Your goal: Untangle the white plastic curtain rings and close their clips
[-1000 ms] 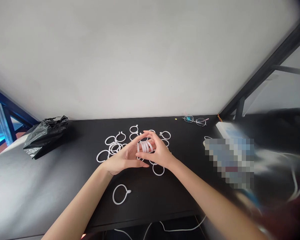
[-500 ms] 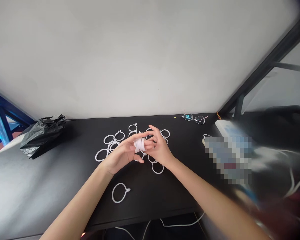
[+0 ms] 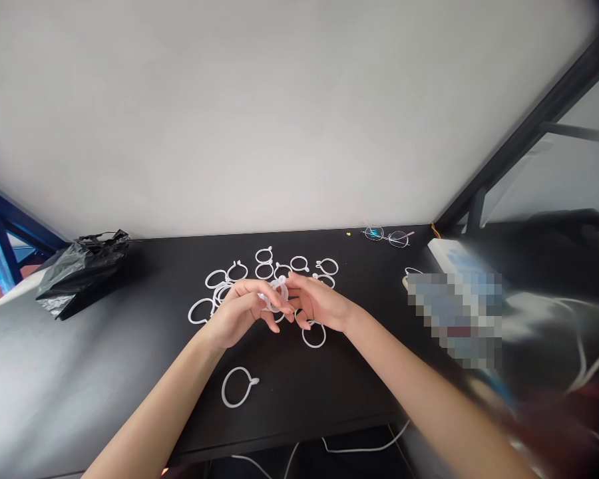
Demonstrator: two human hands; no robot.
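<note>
My left hand (image 3: 244,309) is closed around a stack of white rings (image 3: 276,296), held above the middle of the black table. From the other side my right hand (image 3: 319,303) grips the same stack, its fingertips meeting those of the left. Several loose white rings lie around and behind the hands, such as one at the back (image 3: 299,264) and one just below the right hand (image 3: 314,334). A single white ring (image 3: 237,387) lies apart, nearer the front edge.
A black plastic bag (image 3: 84,269) sits at the left on the black table (image 3: 144,359). Eyeglasses (image 3: 387,236) lie at the back right. Beyond my right forearm are a white box (image 3: 446,253), a blurred object and white cables. A wall stands behind.
The stack of rings has turned, so its round openings now face me rather than its side. My right hand has lowered and its fingers have curled in around the stack.
</note>
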